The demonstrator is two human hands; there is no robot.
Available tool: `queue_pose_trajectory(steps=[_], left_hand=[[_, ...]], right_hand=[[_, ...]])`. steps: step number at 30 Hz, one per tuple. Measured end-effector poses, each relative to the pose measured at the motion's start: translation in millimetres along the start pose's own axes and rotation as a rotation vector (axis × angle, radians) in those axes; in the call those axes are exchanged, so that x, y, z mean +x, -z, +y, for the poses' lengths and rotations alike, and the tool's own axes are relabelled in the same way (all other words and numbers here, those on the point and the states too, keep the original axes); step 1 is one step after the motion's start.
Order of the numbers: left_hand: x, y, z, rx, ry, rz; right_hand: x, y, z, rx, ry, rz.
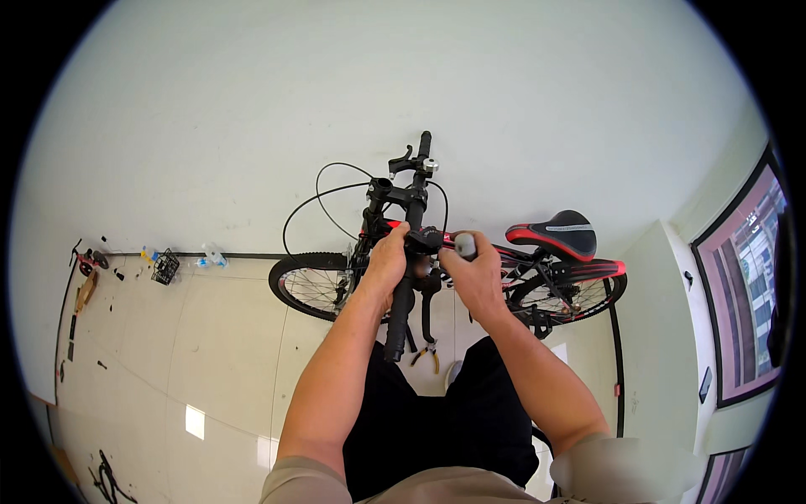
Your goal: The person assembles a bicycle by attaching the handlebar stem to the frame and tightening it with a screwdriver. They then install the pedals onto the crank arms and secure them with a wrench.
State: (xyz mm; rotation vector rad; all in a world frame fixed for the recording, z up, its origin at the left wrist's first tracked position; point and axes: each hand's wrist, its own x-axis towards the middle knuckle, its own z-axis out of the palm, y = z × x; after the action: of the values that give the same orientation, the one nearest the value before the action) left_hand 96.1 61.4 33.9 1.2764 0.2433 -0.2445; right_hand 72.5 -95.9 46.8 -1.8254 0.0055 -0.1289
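A black and red bicycle stands in front of me, its handlebar [415, 215] running away from me toward the wall. My left hand [388, 267] is closed around the near side of the bar, beside a black shifter and brake lever clamp [426, 241]. In my right hand [480, 275] is a grey-handled tool [465, 244], its rounded end facing up. Its tip is hidden, so I cannot tell whether it touches the clamp. Below hangs the near brake lever [427, 311], and the near grip [397, 336] points toward me.
Pliers with yellow handles [429, 357] lie on the tiled floor near my feet. The bicycle's saddle [558, 233] is to the right, its front wheel [306, 286] to the left. A black wire basket [165, 266] and scattered parts lie farther left. White walls stand behind and right.
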Motion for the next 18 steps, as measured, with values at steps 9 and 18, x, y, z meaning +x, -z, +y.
queue_pose_trajectory(steps=[9,18], left_hand=[[-7.9,-11.6,9.2,-0.054,0.030,0.129],[-1.7,-1.2,3.9,-0.026,0.014,0.014]], right_hand=[[6.3,-21.4,-23.7,-0.343,0.522,-0.007],[21.4,-27.6,-29.1,-0.592,0.537,-0.174]])
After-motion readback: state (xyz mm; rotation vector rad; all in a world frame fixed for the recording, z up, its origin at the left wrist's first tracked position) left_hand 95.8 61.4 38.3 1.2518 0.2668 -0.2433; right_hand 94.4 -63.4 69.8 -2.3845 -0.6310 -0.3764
